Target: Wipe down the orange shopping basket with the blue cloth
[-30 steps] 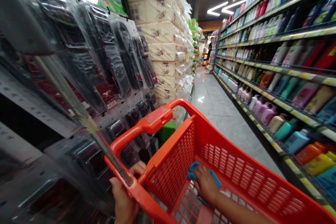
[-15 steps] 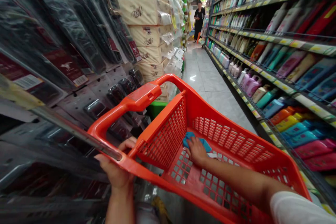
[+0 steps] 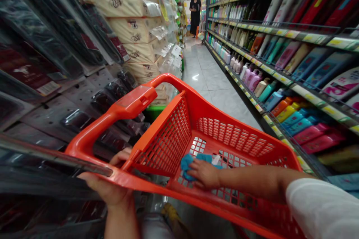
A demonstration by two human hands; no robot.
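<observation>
A red plastic shopping cart (image 3: 193, 101) with grid-patterned walls and floor fills the middle of the view. My left hand (image 3: 114, 192) is closed around its near side rail, close to where a metal rod (image 3: 61, 155) joins it. Inside the basket, my right hand (image 3: 206, 173) presses a crumpled blue cloth (image 3: 186, 162) against the grid floor, with its fingers bent over the fabric. A small white tag (image 3: 215, 159) shows beside the cloth. Part of the cloth lies hidden under the palm.
Shelves of bottles (image 3: 269, 82) line the right side, close to the cart. At left hang packaged black goods (image 3: 70, 30), with stacked cream-coloured packs (image 3: 126, 2) beyond. A tiled aisle floor (image 3: 207, 71) runs ahead, where a person in dark clothes (image 3: 195, 15) stands.
My right hand has drawn the blue cloth nearer to me across the basket floor. The cart and my left hand appear further left in view. My left hand keeps its hold.
</observation>
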